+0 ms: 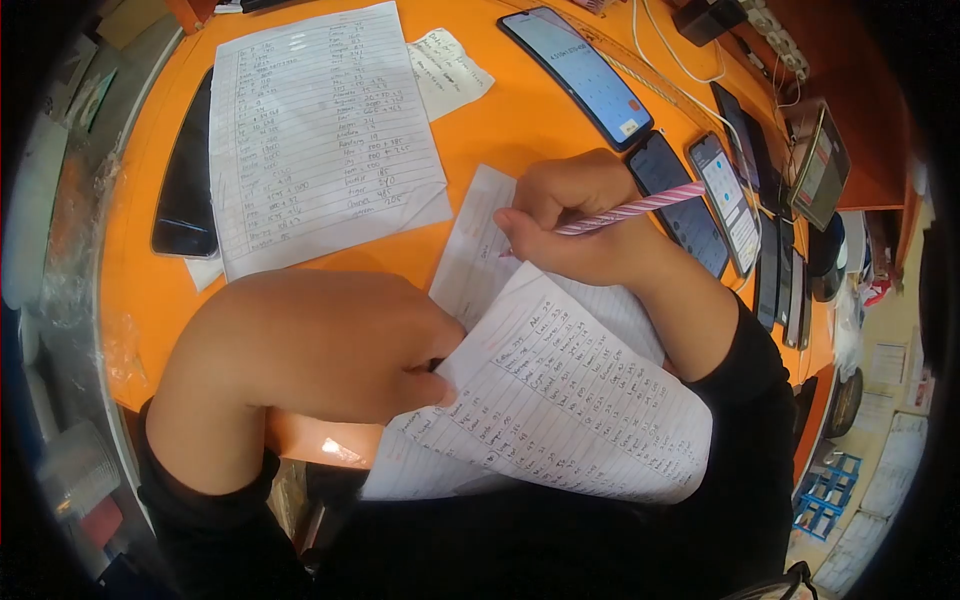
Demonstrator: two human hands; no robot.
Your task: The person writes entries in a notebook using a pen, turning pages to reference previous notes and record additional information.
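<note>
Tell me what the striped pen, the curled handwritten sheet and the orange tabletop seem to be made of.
Striped pen: probably plastic, from its slim, evenly striped pink-and-white barrel; finish unclear.
Curled handwritten sheet: matte paper, thin and bending, with ruled lines.
Orange tabletop: smooth and slightly glossy, perhaps laminate or painted board; colour is even, but its core isn't visible.

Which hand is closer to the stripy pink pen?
Right. The right hand grips the pen; the left hand is away from it, at the edge of the curled page.
</note>
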